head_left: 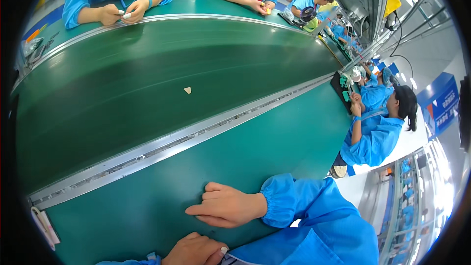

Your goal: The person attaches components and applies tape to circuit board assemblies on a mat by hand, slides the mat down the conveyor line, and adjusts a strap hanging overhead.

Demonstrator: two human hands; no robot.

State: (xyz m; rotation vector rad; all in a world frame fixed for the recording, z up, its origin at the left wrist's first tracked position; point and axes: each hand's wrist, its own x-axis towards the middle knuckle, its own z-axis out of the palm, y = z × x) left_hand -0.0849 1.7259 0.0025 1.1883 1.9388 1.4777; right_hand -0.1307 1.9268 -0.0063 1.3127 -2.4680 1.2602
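Note:
My right hand (226, 207) reaches in from the right over the green tabletop (162, 186), back of the hand up. Its index finger stretches left while other fingers bend loosely; nothing shows in its grip. Below it, at the table's near edge, my left hand (194, 250) rests with its fingers bent together. A white cover sits on one of its fingertips, and no object shows in this hand. Both hands are nearest to the tabletop and apart from each other.
Beyond a metal rail (142, 159) runs a dark green conveyor belt (122, 108) with a small beige piece (187, 90) on it. A pale pink and white item (45, 228) lies at the left corner. Co-workers in blue smocks sit across the belt and at the right (375, 135).

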